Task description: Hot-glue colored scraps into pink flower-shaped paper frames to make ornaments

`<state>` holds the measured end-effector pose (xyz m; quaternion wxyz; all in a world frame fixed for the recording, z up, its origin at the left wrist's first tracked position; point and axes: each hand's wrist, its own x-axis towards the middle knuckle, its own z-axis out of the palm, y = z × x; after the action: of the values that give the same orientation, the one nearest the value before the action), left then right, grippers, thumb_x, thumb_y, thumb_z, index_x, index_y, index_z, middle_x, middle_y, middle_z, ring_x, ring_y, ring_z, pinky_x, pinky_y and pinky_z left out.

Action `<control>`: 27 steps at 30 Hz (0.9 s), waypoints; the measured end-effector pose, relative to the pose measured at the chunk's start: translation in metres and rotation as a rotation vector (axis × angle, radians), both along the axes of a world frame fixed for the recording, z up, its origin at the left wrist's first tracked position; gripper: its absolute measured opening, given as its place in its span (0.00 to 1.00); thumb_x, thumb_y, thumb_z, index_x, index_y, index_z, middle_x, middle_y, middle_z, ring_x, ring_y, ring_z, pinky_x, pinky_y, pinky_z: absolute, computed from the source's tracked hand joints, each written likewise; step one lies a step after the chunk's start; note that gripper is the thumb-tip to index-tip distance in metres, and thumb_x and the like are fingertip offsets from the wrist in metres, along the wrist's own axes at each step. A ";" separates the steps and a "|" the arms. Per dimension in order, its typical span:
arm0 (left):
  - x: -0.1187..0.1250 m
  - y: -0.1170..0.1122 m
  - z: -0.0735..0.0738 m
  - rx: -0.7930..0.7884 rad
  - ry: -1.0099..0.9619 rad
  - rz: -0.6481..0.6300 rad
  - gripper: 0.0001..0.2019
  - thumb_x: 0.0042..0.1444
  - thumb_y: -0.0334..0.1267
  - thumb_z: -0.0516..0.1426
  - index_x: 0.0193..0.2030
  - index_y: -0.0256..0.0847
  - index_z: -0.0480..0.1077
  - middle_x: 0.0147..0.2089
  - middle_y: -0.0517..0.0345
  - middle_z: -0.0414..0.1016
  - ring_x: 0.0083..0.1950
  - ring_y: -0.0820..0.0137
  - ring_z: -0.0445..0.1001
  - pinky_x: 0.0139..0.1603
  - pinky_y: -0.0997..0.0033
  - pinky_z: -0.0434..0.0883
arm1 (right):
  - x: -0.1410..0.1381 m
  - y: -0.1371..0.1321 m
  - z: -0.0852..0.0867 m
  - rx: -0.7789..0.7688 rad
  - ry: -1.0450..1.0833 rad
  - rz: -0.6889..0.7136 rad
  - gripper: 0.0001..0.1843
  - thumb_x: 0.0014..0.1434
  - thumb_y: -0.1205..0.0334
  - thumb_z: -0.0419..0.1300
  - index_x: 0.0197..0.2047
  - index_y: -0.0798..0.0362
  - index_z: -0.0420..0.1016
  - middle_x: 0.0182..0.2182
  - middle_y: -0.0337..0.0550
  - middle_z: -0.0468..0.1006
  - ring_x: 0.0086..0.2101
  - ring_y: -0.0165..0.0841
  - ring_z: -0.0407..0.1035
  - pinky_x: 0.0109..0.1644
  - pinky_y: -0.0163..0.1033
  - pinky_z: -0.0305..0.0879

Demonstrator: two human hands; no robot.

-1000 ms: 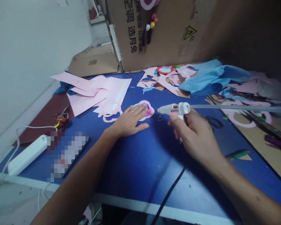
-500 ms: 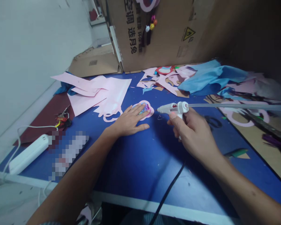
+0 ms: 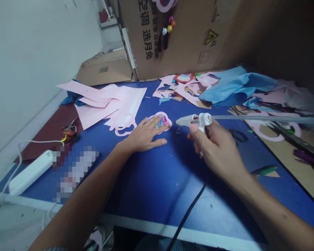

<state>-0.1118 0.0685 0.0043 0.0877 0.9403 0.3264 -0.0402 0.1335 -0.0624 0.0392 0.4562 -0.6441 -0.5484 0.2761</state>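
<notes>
My left hand [image 3: 143, 135] lies flat with its fingers spread, the fingertips resting on a pink foam cutout [image 3: 165, 122] with a multicoloured centre. My right hand [image 3: 214, 146] grips a white hot glue gun [image 3: 196, 121] and holds it level, its nozzle pointing left toward the cutout but apart from it. A long translucent glue stick [image 3: 267, 119] runs from the back of the gun to the right. A black cord [image 3: 189, 216] lies on the blue tabletop [image 3: 146, 188] below my hands, and the gun's grip is partly hidden by my fingers.
Pink foam sheets and scraps [image 3: 115, 104] lie beyond my left hand. Blue cloth [image 3: 238, 87] sits at the back right, near black scissors [image 3: 238, 136]. A white power strip [image 3: 31, 177] and a pixelated object [image 3: 75, 170] are at the left. A cardboard box [image 3: 167, 38] stands behind.
My left hand has slid slightly toward me, showing more of the cutout's colourful centre. The glue gun has barely moved.
</notes>
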 end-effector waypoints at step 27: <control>-0.026 -0.015 0.011 0.047 0.054 0.018 0.40 0.81 0.64 0.43 0.90 0.45 0.50 0.92 0.47 0.46 0.93 0.56 0.43 0.91 0.40 0.40 | 0.003 0.005 -0.006 0.079 -0.012 0.000 0.22 0.76 0.38 0.59 0.41 0.47 0.76 0.29 0.43 0.79 0.29 0.41 0.72 0.32 0.43 0.61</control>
<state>-0.1376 0.0537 0.0151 0.0571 0.9377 0.3380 -0.0569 0.1368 -0.0577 0.0336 0.4781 -0.6272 -0.5616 0.2502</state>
